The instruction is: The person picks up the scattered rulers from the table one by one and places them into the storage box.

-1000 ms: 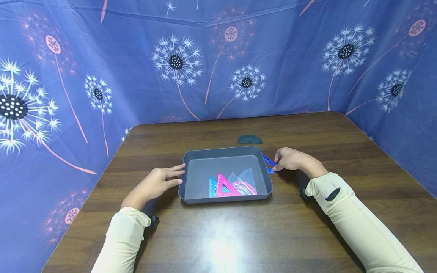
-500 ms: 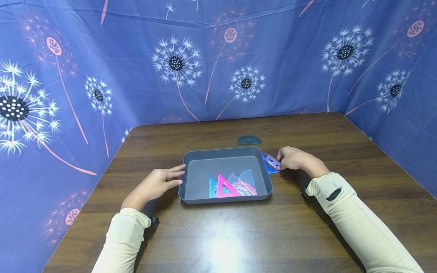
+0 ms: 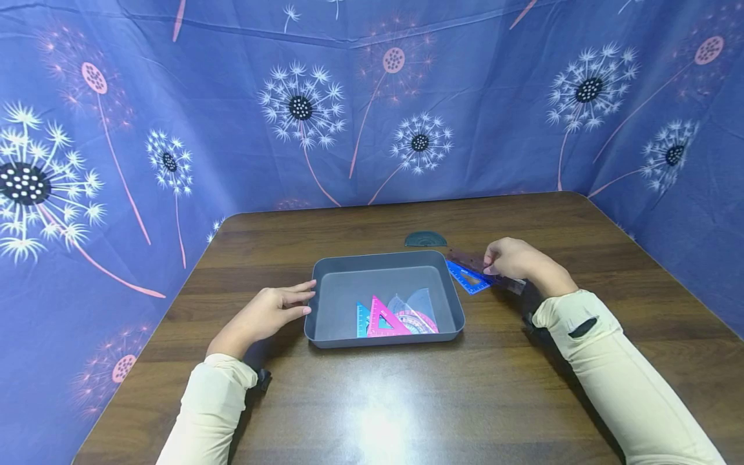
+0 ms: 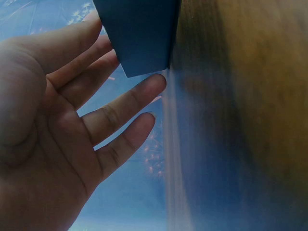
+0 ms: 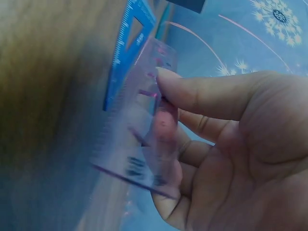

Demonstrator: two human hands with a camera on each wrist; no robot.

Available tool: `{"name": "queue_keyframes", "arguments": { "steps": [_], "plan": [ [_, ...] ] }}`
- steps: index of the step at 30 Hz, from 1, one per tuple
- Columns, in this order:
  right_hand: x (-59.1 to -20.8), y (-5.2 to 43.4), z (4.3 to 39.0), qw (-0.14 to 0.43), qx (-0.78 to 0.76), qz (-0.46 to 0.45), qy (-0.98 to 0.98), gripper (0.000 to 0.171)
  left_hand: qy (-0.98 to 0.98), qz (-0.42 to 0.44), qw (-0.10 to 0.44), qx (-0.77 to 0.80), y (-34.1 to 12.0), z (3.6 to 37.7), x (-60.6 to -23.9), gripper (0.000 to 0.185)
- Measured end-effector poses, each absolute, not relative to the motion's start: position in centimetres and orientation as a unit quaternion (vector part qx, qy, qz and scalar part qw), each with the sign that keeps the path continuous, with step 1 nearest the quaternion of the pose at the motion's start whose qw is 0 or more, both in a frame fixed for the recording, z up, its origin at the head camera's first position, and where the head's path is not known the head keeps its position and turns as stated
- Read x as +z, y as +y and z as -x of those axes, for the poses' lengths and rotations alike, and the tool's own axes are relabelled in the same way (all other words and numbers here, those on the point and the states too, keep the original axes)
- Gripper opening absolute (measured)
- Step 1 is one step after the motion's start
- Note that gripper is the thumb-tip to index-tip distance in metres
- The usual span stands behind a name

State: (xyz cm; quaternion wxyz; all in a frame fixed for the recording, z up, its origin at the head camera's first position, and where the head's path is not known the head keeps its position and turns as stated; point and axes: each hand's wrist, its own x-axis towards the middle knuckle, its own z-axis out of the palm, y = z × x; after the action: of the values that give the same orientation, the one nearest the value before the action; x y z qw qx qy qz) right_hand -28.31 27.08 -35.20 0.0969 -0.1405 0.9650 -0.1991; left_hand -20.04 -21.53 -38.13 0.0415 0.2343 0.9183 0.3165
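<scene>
One see-through, purplish plastic ruler (image 5: 132, 125) is pinched between the thumb and fingers of the right hand (image 3: 519, 260), to the right of the shallow grey rectangular tray (image 3: 340, 281). Its long axis slants in the head view from near the tray's far right corner outward and toward the person, so the tray lies to the left of that grip; the right hand is much the nearer to the ruler, while the left hand (image 3: 268, 315) is across at the tray's left wall — fingers spread, some tips against it. Just beside the tray's right wall, under the ruler's line in the head view, sits a bright blue plastic set square (image 3: 459, 278) with a cut-out middle; whether ruler and set square touch, I cannot tell. Behind the tray lies a dark green half-round protractor (image 3: 426, 239), flat and thin. Inside, along the tray's near wall, a glossy pink triangle (image 3: 395, 328) overlaps a light-blue triangle (image 3: 361, 320), with filmy, clear rounded pieces (image 3: 421, 300) to their right — their outlines blur together. Smooth brown wood-grain tabletop (image 3: 494, 387) carries the tray, and creased blue dandelion-print cloth (image 3: 494, 97) hangs behind it.
</scene>
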Motion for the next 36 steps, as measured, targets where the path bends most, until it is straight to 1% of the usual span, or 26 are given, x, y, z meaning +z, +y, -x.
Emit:
{"name": "queue_keyframes", "arguments": {
  "steps": [11,17,22,27,36],
  "plan": [
    [-33.2,26.8,27.3,-0.002,-0.206,0.143,0.968,0.008,0.917,-0.236,0.042,0.318,-21.5,20.0,-38.0,0.041],
    [-32.1,25.3,26.4,-0.066,-0.231,0.176,0.955,0.008,0.916,-0.236,0.044,0.322,-21.5,20.0,-38.0,0.041],
    [-31.6,23.5,25.5,-0.100,-0.263,0.188,0.941,0.007,0.916,-0.238,0.043,0.321,-21.6,20.1,-38.0,0.041],
    [-31.6,21.7,24.6,-0.103,-0.289,0.203,0.930,0.005,0.916,-0.239,0.042,0.319,-21.6,20.1,-38.1,0.041],
    [-32.7,18.6,23.0,-0.053,-0.315,0.264,0.910,0.005,0.916,-0.235,0.045,0.321,-21.5,19.9,-38.0,0.041]
  ]
}}
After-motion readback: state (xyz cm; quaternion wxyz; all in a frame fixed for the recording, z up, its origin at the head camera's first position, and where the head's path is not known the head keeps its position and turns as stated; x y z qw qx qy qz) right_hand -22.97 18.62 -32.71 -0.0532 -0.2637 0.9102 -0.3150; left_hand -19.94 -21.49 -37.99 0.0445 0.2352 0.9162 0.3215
